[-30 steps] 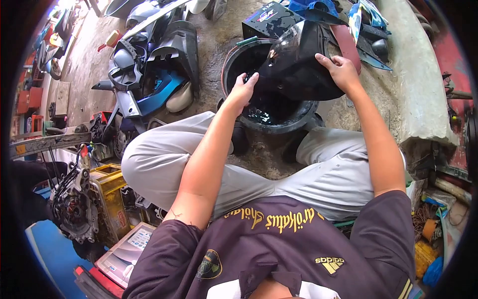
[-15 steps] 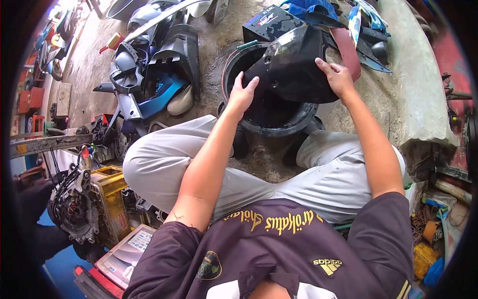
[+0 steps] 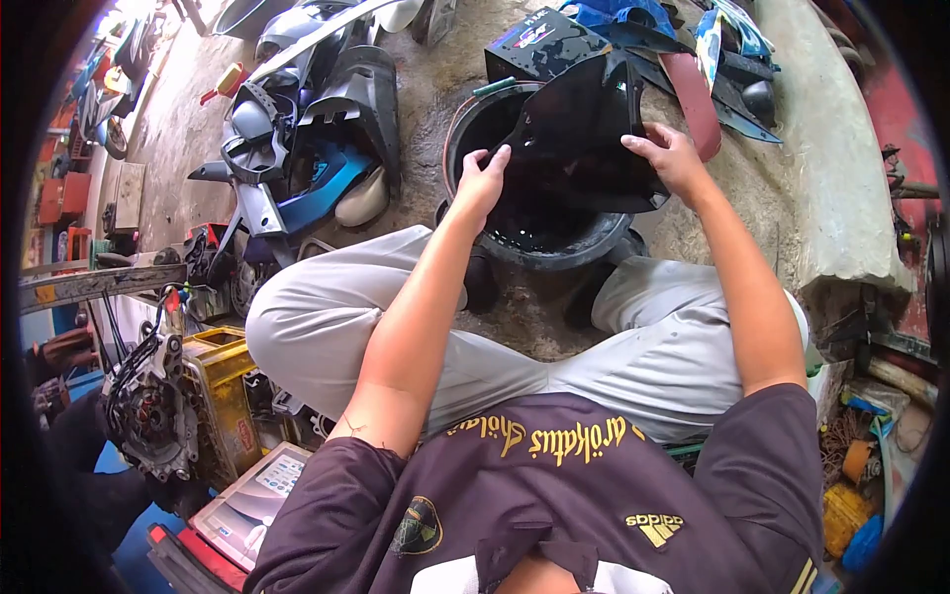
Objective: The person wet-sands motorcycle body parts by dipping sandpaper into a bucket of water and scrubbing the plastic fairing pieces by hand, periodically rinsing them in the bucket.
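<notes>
Between my hands, a glossy black plastic motorcycle panel (image 3: pixel 584 124) is held tilted over a round black tub (image 3: pixel 539 259). My left hand (image 3: pixel 482 183) grips the panel's left edge, thumb on the near face and fingers partly hidden. On the other side, my right hand (image 3: pixel 673 158) holds the right edge with its thumb in front and fingers behind. Dark, wet-looking contents show in the tub below the panel. A green-handled tool (image 3: pixel 495 87) lies across the tub's far left rim.
Motorcycle fairing parts (image 3: pixel 307 148) are piled on the concrete floor at left. Behind the tub stands a black box (image 3: pixel 544 45), with a red curved panel (image 3: pixel 690 104) to its right. An engine part (image 3: pixel 153 411) and a yellow crate (image 3: pixel 223 396) sit at lower left.
The panel has turned in my hands, so its face now looks darker and its upper edge stands more upright. Both hands have shifted only slightly.
</notes>
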Demonstrator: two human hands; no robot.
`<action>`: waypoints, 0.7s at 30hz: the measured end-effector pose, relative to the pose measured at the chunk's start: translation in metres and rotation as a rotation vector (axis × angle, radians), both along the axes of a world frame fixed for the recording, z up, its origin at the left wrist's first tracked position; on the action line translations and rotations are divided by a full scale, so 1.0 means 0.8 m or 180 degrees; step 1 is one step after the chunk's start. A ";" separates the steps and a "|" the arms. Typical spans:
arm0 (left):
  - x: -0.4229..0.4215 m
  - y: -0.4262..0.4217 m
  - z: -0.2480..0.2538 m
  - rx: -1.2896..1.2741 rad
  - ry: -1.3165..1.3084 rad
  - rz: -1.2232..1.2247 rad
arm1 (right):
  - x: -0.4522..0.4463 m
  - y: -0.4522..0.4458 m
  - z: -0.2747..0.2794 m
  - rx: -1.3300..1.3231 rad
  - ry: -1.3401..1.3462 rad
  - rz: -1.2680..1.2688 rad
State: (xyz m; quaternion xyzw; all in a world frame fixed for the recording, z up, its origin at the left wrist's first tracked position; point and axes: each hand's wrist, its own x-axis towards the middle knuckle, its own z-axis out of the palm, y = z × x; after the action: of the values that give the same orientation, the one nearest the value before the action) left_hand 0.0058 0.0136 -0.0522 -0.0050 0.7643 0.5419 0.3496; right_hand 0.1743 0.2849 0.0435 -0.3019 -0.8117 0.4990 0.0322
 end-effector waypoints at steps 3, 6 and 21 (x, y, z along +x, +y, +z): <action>0.000 -0.001 0.005 0.0001 -0.0174 0.0112 | -0.002 -0.013 0.007 0.0570 -0.0039 0.0089; 0.002 0.000 0.010 -0.0063 -0.0108 0.0197 | -0.003 -0.033 0.016 0.0948 -0.0227 0.0078; 0.010 0.000 0.019 0.0116 -0.0206 -0.0372 | -0.023 -0.025 0.026 0.1248 -0.0095 -0.0220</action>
State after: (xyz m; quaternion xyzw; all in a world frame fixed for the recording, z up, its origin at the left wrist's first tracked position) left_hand 0.0139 0.0136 -0.0367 0.0285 0.7416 0.5339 0.4051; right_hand 0.1559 0.2647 0.0641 -0.3249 -0.8828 0.3254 0.0955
